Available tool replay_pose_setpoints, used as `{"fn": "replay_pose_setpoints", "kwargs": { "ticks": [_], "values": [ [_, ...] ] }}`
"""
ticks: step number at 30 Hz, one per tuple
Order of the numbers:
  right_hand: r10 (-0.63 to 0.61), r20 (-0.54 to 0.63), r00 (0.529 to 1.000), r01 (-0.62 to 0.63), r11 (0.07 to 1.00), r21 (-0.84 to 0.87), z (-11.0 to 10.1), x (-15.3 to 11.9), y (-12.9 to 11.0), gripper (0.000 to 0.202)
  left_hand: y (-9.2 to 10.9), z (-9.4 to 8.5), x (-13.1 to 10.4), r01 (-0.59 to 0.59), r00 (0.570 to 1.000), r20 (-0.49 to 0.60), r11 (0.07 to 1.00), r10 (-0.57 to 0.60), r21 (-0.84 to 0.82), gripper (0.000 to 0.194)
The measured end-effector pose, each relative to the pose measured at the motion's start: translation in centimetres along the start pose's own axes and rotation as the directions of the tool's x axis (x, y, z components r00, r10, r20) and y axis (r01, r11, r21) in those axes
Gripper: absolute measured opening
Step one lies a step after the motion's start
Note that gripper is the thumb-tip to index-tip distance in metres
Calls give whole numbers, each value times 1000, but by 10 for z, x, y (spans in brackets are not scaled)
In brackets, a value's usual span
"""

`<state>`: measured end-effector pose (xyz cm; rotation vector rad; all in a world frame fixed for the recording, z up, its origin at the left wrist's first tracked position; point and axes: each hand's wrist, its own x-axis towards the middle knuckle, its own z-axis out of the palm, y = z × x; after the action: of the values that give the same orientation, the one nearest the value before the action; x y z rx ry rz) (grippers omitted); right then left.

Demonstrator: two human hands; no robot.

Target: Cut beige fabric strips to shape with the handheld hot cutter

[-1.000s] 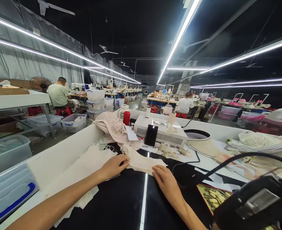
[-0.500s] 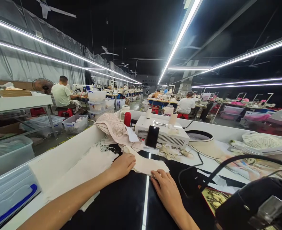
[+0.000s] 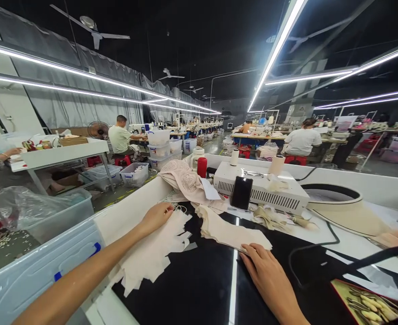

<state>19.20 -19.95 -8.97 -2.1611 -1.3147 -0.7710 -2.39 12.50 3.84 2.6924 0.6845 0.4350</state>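
Observation:
Cream fabric pieces [image 3: 234,230] lie stacked on the black tabletop [image 3: 199,289] in the middle. My right hand [image 3: 263,266] rests with its fingertips on the right end of this stack, the fingers close together. To the left, a fanned pile of pale cut pieces [image 3: 158,248] spreads along the table edge. Over the far end of that pile is my left hand [image 3: 158,216], its fingers curled; whatever they might hold is hidden. Beyond it lie pink lace pieces [image 3: 185,178].
A white box machine [image 3: 263,183] stands at the back with a phone [image 3: 242,192] leaning on it. A red spool [image 3: 202,167], a visor [image 3: 348,207] and a tray of small parts [image 3: 371,302] surround the work surface. Other people sit at distant tables.
My left hand has left the cream stack and moved left to the fanned pile. My right hand stays at the stack's right end. The view has turned left.

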Motion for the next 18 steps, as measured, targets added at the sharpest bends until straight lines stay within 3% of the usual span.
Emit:
{"fn": "replay_pose_setpoints", "kwargs": {
  "ticks": [3,6,11,18],
  "values": [
    [-6,8,1000,6,1000,22,2,-1,3,57,-23,-10,-18,120,993,-11,989,-119,85,28],
    [-10,22,1000,9,999,40,2,-3,8,58,-35,-4,-34,193,981,-21,972,-192,133,28],
    [-26,45,999,23,998,66,0,-2,14,60,-40,6,-43,243,970,-48,963,-238,121,28],
    [-34,48,998,29,994,103,-2,0,15,62,-37,0,-48,265,961,-76,964,-266,-22,29]
  ]
}}
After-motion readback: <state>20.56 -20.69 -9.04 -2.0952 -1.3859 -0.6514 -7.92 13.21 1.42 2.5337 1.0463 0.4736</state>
